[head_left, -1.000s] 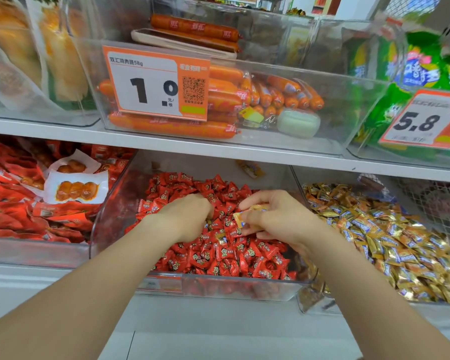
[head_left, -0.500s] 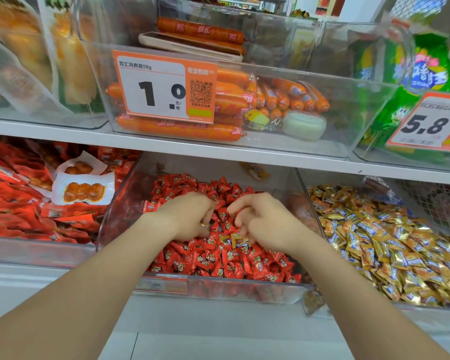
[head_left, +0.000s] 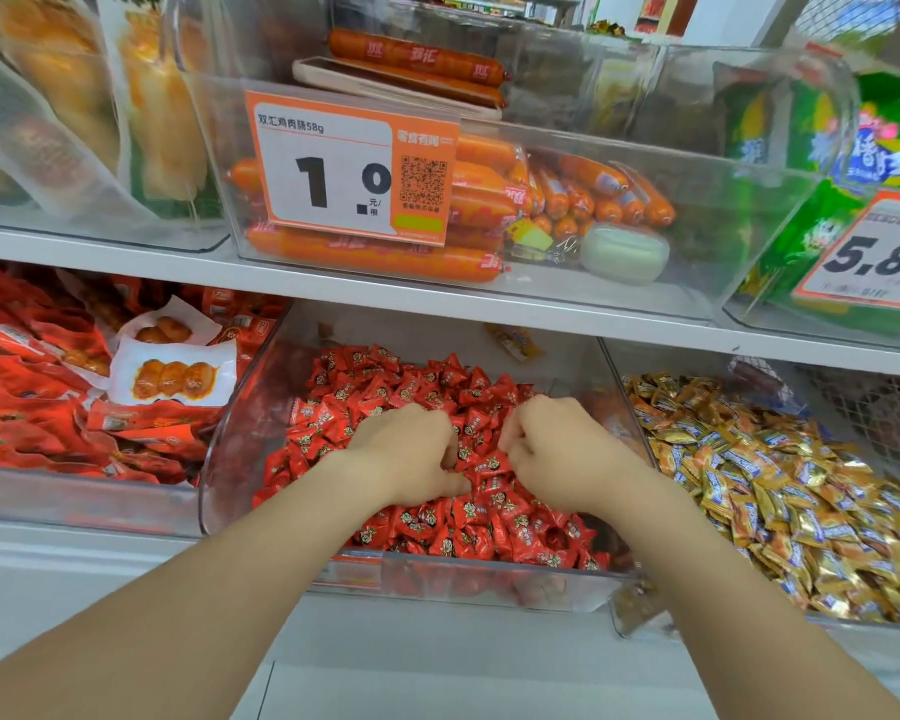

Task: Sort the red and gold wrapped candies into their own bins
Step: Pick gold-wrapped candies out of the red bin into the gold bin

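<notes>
- Digging down into the red candies [head_left: 385,387], the fingers [head_left: 514,440] of the right hand [head_left: 562,454] are curled, and their tips are hidden among the wrappers.
- The left hand [head_left: 401,454] is curled the same way, just beside the right one, with its thumb lying on the pile.
- I cannot tell if either hand has hold of a candy.
- Red candies lie under, between and all around both hands, and they fill the clear middle bin [head_left: 463,582].
- The gold candies [head_left: 775,485] sit in the next bin [head_left: 637,613] to the right, apart from both hands.
- Red snack packs [head_left: 22,387] fill the bin on the left.
- Above the shelf [head_left: 126,252], orange sausages [head_left: 375,257] lie in a clear box behind a price tag [head_left: 344,163] that says 1.0.
</notes>
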Demonstrator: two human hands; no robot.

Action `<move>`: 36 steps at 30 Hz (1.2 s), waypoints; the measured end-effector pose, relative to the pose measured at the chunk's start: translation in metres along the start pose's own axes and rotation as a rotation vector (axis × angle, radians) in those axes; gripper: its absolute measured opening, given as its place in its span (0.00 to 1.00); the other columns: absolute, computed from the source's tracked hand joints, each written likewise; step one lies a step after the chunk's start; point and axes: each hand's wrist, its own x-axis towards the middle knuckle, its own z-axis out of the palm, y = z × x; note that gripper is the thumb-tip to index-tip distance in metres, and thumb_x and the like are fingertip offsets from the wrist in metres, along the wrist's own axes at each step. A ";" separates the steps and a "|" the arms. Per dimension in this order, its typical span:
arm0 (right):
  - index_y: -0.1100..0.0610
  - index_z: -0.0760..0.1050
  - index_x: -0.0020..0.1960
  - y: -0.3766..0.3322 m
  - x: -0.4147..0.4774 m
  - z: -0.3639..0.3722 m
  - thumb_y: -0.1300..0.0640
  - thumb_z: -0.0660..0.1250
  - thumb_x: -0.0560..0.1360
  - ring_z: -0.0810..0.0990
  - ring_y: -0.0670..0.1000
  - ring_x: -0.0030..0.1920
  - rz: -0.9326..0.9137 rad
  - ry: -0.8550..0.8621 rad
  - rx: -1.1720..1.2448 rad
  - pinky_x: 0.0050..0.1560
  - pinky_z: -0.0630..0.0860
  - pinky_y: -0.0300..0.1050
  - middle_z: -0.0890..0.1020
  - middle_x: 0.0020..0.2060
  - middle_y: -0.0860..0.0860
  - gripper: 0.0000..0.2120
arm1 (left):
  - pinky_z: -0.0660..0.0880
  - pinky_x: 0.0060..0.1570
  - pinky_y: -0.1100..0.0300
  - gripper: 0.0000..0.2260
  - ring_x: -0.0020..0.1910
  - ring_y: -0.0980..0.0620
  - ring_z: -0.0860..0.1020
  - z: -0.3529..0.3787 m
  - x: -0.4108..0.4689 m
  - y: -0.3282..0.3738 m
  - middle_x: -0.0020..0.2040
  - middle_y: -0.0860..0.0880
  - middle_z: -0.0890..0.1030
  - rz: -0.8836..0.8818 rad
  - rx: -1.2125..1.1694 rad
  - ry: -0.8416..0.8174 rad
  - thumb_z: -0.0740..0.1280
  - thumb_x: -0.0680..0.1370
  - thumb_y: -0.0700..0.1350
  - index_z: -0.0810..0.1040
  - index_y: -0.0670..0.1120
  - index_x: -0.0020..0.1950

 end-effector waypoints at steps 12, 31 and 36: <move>0.46 0.81 0.59 -0.023 0.006 0.019 0.48 0.61 0.80 0.82 0.62 0.57 -0.096 -0.044 -0.161 0.54 0.80 0.55 0.84 0.55 0.54 0.13 | 0.80 0.40 0.51 0.16 0.40 0.44 0.81 -0.013 -0.008 -0.011 0.34 0.50 0.79 -0.053 -0.021 -0.100 0.69 0.76 0.56 0.79 0.44 0.37; 0.45 0.79 0.63 -0.024 -0.003 -0.008 0.44 0.63 0.84 0.71 0.40 0.27 -0.173 -0.046 0.349 0.33 0.67 0.34 0.73 0.26 0.41 0.11 | 0.76 0.39 0.58 0.08 0.34 0.54 0.78 -0.047 -0.039 -0.044 0.37 0.51 0.83 0.112 -0.371 0.115 0.73 0.79 0.56 0.84 0.55 0.42; 0.57 0.82 0.48 -0.013 0.017 0.003 0.52 0.64 0.79 0.82 0.50 0.38 -0.008 0.011 0.123 0.44 0.82 0.53 0.83 0.38 0.48 0.11 | 0.72 0.39 0.66 0.10 0.38 0.58 0.79 -0.043 -0.039 -0.039 0.39 0.56 0.82 0.055 -0.351 0.138 0.72 0.80 0.52 0.80 0.52 0.40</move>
